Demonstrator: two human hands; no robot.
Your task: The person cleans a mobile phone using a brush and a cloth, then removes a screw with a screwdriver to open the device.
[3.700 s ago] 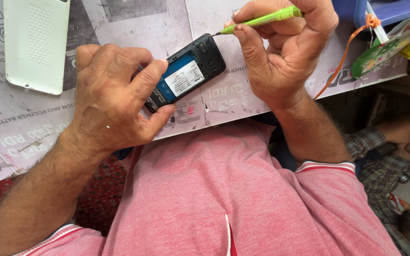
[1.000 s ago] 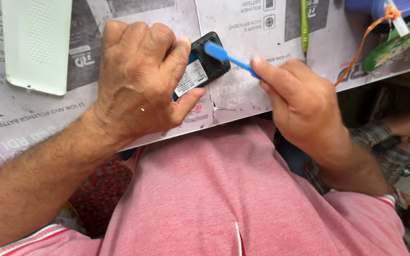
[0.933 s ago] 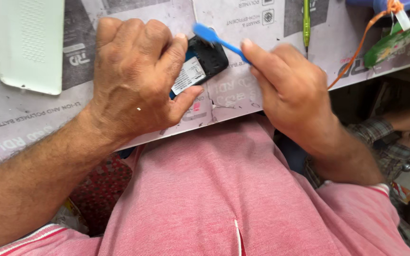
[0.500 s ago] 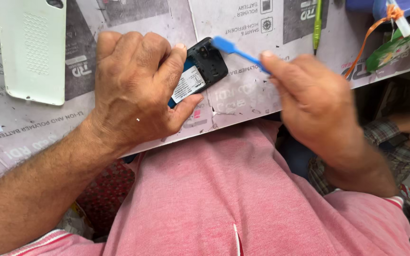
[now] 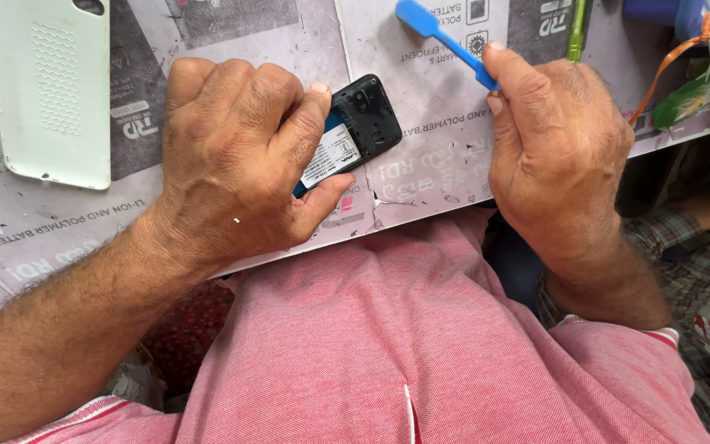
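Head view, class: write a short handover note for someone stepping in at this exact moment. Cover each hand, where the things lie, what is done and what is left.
Left hand: grips the black mobile phone, back cover off, labelled battery showing.
Right hand: holds the blue brush, lifted off the phone.
White back cover lies on the worktop at far left; green screwdriver at the top edge.
Done: back opened.
Left: cover not yet refitted.

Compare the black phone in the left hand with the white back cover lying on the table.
The black phone is gripped by the left hand, its inside showing; the white back cover lies loose and untouched. The phone is dark and looks smaller; the cover is pale with a dotted patch. Both are round-cornered rectangles.
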